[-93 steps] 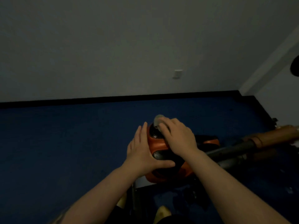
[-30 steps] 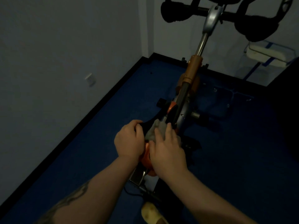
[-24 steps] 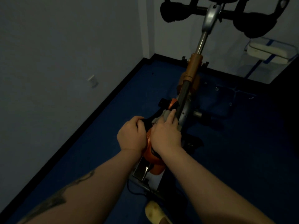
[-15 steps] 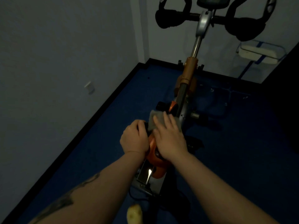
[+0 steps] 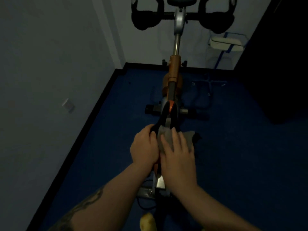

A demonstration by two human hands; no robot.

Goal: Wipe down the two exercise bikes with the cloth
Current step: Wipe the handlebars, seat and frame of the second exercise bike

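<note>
right hand [image 5: 178,157] flat on cloth [image 5: 166,137] | left hand [image 5: 144,147] grips saddle [image 5: 168,114] | clear bin [image 5: 226,44] — contents unclear

The room is very dim and grainy — far right corner nearly black, edges bent by the wide lens.

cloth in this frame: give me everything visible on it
The cloth is a grey, soft-looking rag, crumpled rather than folded. It lies draped over the rear of the black and orange saddle, with one loose corner sticking out to the right past the saddle's edge. The right hand lies on top of it with fingers spread flat, covering much of it. The left hand grips the saddle's left side right beside the cloth; whether it touches the cloth is unclear. Dim light hides texture and stains.
</note>
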